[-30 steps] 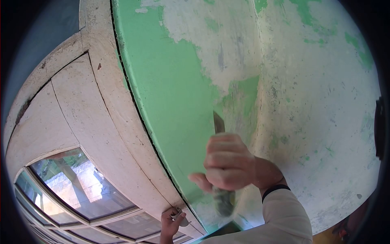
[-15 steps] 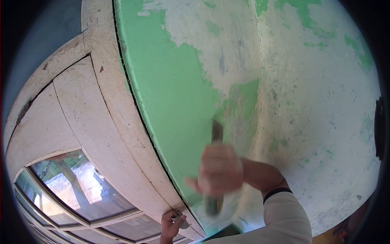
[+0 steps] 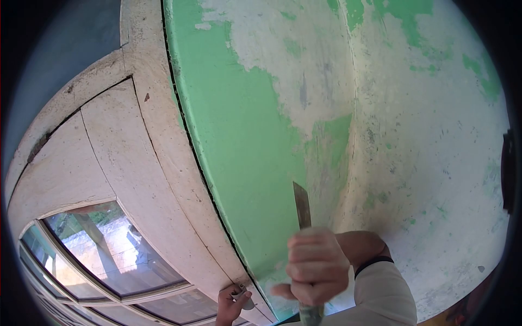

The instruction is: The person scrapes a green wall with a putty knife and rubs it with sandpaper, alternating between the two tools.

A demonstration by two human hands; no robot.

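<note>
My right hand (image 3: 318,266) is closed in a fist around a scraper. The narrow metal blade (image 3: 302,205) points up, with a slanted tip, over the green paint near its ragged edge with the bare wall. Below the fist, the scraper's handle end (image 3: 311,315) sticks out. Low by the pale wooden door frame, my left hand (image 3: 231,305) has its fingers curled round a small grey object (image 3: 248,303), whose kind I cannot tell.
Green paint (image 3: 239,146) covers a strip of wall beside the frame. Greyish, patchy wall (image 3: 429,152) lies past the inner corner (image 3: 353,81). At the left are pale wooden boards (image 3: 157,179) and glass panes (image 3: 117,250) in a wooden lattice.
My right hand and the scraper have moved down and slightly right along the wall. My left hand keeps its place by the frame. The whole view has shifted slightly.
</note>
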